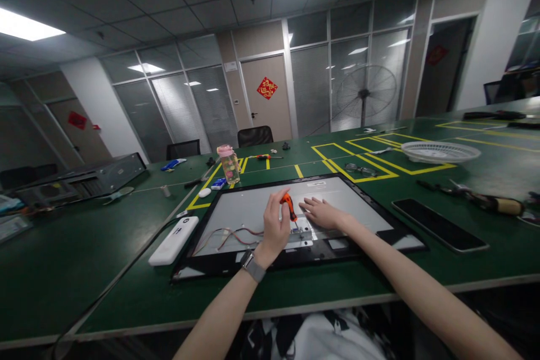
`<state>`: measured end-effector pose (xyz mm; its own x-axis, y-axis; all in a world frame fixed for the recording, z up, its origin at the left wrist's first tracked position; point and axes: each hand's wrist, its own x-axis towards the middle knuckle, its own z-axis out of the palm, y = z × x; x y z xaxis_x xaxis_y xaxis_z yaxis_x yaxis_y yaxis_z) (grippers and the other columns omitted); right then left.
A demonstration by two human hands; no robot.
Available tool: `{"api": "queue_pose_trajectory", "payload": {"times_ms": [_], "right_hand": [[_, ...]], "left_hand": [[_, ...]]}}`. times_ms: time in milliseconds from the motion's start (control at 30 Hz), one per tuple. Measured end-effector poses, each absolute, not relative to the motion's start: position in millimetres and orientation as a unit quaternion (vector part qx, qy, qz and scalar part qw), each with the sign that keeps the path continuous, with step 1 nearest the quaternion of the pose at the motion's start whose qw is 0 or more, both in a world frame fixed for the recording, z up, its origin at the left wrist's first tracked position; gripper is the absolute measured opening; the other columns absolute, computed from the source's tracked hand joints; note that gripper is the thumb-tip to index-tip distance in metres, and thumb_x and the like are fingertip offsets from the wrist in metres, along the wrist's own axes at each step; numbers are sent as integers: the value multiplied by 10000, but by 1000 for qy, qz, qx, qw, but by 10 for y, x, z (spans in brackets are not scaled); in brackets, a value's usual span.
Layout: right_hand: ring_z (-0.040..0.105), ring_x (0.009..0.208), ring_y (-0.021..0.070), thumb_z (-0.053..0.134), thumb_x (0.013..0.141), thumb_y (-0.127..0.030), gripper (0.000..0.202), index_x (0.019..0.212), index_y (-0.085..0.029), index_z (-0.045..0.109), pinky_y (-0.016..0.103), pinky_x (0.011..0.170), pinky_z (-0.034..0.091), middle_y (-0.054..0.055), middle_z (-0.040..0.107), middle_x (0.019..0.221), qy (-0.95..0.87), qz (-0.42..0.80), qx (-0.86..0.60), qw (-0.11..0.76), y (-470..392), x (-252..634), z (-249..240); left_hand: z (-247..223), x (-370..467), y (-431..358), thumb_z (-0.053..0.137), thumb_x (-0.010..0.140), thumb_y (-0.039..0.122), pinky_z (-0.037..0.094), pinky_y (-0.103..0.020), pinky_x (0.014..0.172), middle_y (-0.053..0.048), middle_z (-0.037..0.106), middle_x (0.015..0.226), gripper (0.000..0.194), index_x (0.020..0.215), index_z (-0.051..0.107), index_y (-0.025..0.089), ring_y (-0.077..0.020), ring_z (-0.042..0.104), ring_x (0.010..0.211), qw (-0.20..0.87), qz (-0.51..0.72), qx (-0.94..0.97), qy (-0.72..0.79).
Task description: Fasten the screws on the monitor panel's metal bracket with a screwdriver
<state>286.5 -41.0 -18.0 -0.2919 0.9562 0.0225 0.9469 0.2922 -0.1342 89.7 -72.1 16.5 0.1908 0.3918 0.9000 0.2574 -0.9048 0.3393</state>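
A flat display panel (236, 214) with a black frame and a grey back lies on the green table. My left hand (276, 225), with a watch on its wrist, grips an orange and black screwdriver (290, 207). The screwdriver's tip points down at a small metal bracket (301, 234) near the panel's front edge. To the right of it, my right hand (323, 214) rests on the panel's grey back with its fingers spread. Thin red and dark wires (238, 230) lie on the panel, left of the bracket.
A white power bank (174, 241) and cable lie left of the panel; a pink-lidded bottle (229, 164) stands behind. To the right are a black phone-like slab (439, 224), tools (485, 199), glasses (361, 170) and a white basket (441, 152). A metal case (97, 180) sits far left.
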Motion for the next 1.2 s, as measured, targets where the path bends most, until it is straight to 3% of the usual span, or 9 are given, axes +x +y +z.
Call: {"api": "queue_pose_trajectory", "payload": {"times_ms": [233, 600, 767, 967, 1100, 1200], "right_hand": [[389, 1333, 334, 382, 930, -289, 476, 1380, -155, 461, 503, 1063, 330, 194, 427, 1436, -824, 32, -558, 90, -370, 2903, -180], [441, 1297, 324, 344, 915, -195, 489, 1387, -120, 450, 491, 1071, 317, 209, 396, 1455, -831, 44, -543, 112, -388, 2850, -187], [443, 1300, 302, 365, 910, -195, 489, 1383, -117, 458, 451, 1075, 320, 199, 418, 1444, -832, 43, -542, 113, -372, 2863, -198], [539, 1203, 273, 348, 928, -202, 420, 1282, -126, 561, 398, 1011, 392, 183, 556, 1324, -840, 38, -516, 162, -378, 2856, -184], [608, 1087, 245, 323, 969, -312, 398, 1199, -171, 615, 376, 964, 434, 120, 656, 1194, -850, 75, -471, 224, -407, 2813, -141], [567, 1157, 244, 311, 976, -338, 405, 1215, -197, 606, 399, 1007, 406, 99, 632, 1247, -861, 86, -447, 227, -390, 2792, -164]], "left_hand": [[171, 893, -721, 489, 947, 260, 462, -293, 802, -59, 580, 978, 209, 1125, 581, 201, -169, 563, 896, 50, 611, 766, 192], [193, 922, -718, 386, 988, 241, 465, -303, 841, -76, 615, 1082, 279, 1210, 551, 207, -171, 601, 946, 190, 611, 743, 197], [220, 929, -727, 569, 906, 281, 460, -269, 772, -39, 558, 927, 189, 1067, 633, 206, -151, 557, 835, 142, 633, 730, 216], [255, 900, -759, 363, 988, 230, 441, -300, 847, -74, 591, 1046, 291, 1170, 586, 194, -174, 560, 960, 151, 620, 743, 200], [272, 905, -754, 469, 950, 246, 450, -287, 796, -52, 574, 957, 231, 1126, 611, 203, -164, 554, 868, 129, 629, 738, 210], [274, 912, -750, 538, 916, 263, 454, -283, 781, -39, 537, 920, 201, 1086, 633, 209, -158, 544, 840, 116, 634, 735, 211]]}}
